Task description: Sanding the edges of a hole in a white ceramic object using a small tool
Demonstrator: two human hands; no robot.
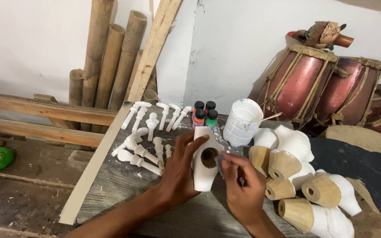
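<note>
My left hand (179,169) grips a white-painted carved wooden piece (204,174) with a round hole showing bare wood, holding it upright on the grey wooden tabletop (120,185). My right hand (243,187) pinches a small grey scrap, apparently sandpaper (219,162), against the rim of that hole. Right beside my right hand lie several similar carved pieces (320,191), white with unpainted wooden ends.
Several small white turned pegs (143,152) lie left of the piece. Small paint bottles (204,114) and a white plastic cup with a stick (242,122) stand behind. Bamboo poles (111,61), planks, two red drums (318,83) and a dark mat (358,167) surround the table.
</note>
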